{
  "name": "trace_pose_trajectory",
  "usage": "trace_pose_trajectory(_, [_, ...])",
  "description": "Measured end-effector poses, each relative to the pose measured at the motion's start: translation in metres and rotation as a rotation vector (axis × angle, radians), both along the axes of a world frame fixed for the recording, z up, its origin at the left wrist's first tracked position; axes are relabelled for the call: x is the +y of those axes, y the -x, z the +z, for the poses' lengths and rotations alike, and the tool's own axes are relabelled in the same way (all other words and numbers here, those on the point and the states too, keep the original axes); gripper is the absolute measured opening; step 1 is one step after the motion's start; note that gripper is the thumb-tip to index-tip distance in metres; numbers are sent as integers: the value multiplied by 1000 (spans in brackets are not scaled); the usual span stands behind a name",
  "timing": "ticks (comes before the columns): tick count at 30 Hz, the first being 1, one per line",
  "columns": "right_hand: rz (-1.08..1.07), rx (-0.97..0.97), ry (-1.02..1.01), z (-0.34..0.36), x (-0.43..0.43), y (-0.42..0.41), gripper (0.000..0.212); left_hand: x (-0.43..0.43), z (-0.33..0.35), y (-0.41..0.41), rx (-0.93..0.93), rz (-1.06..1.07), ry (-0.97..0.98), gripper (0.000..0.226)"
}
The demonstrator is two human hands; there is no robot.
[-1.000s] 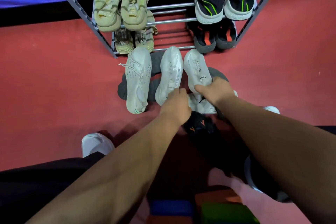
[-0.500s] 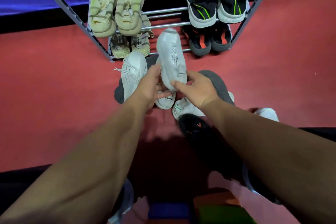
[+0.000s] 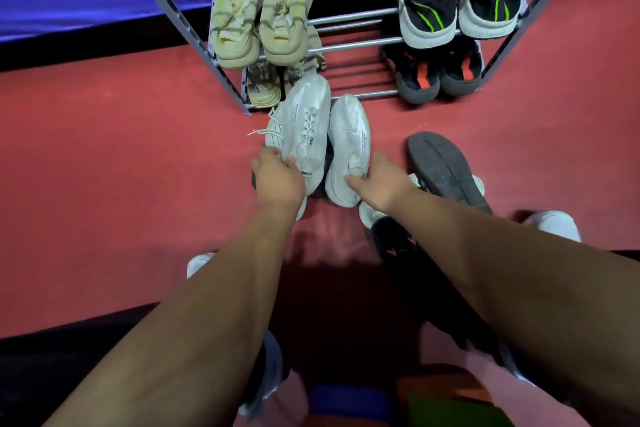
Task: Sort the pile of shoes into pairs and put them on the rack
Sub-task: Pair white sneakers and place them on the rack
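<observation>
The person's left hand [image 3: 278,180] is gripping a white shoe [image 3: 308,114] at its heel, fingers curled round it, while the right hand [image 3: 381,184] is clasping a second white shoe [image 3: 349,135] likewise. Both shoes are pointing toe-first at the bottom of the rack [image 3: 180,21], side by side. A grey shoe [image 3: 443,166] is lying sole-up on the red floor [image 3: 121,166] beside a black shoe [image 3: 398,246].

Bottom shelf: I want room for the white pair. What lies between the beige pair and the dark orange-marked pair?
Head view: bare rails, red floor beneath, between the beige pair and the dark pair. No shoe there.
</observation>
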State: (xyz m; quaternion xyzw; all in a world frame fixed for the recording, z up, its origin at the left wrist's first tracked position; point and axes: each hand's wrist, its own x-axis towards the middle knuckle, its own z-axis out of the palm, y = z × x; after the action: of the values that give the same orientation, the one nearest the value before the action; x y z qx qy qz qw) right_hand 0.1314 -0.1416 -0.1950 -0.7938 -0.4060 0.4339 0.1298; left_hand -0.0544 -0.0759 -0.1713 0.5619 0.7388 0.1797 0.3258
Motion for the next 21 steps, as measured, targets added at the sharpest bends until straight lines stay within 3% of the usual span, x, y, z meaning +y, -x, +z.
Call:
trace_pose_trajectory(3, [1, -59, 34, -2, 2, 14, 85, -1, 5, -7, 115, -87, -143, 35])
trace_pose_trajectory(5, [38, -91, 56, -4, 4, 18, 96, 2, 7, -10, 257, -255, -218, 47])
trace_pose_trajectory(8, [78, -102, 89, -7, 11, 21, 111, 5, 7, -11, 381, -457, -166, 32])
trace_pose_trajectory(9, [86, -106, 98, -8, 14, 22, 117, 4, 6, -10, 378, -473, -126, 38])
trace_pose_trajectory(12, [94, -113, 133, -12, 24, 25, 128, 1, 2, -10, 299, -486, 85, 84])
trace_pose_trajectory(15, [76, -160, 134, -15, 28, 25, 123, 4, 0, -8, 308, -502, 148, 112])
trace_pose_trajectory(21, [82, -117, 74, -25, 29, 22, 133, 23, -6, -11, 379, -462, 57, 99])
